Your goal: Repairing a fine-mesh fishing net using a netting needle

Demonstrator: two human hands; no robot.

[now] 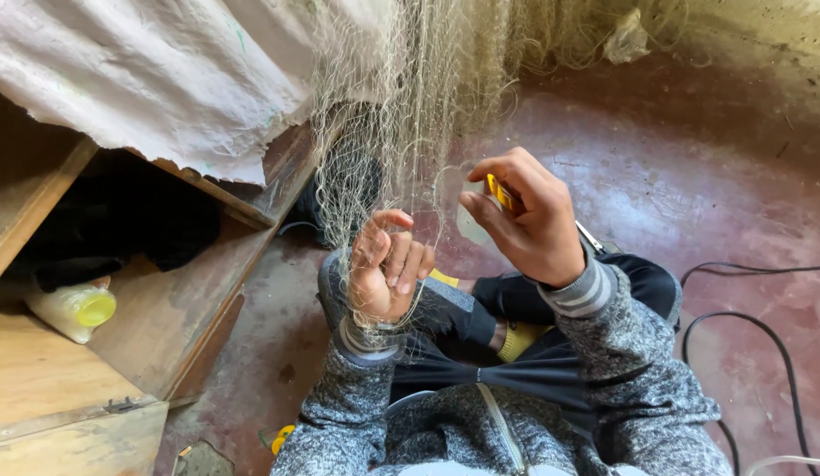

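Observation:
A fine, pale fishing net (pixel 401 97) hangs down from the top of the view to my lap. My left hand (pixel 385 264) is curled around a bunch of its mesh, fingers closed on the strands. My right hand (pixel 525 220) is raised just to the right, pinching a small yellow tool (pixel 501 192) between thumb and fingers, with a whitish flat piece (pixel 470 227) below it. Both arms wear grey knitted sleeves. My crossed legs in dark trousers lie underneath.
A wooden cabinet (pixel 163 317) stands open at the left, with a plastic bottle with a yellow cap (pixel 79 308) and dark cloth inside. White sheeting (pixel 154 79) drapes above it. Black cables (pixel 763 326) run over the reddish floor at the right.

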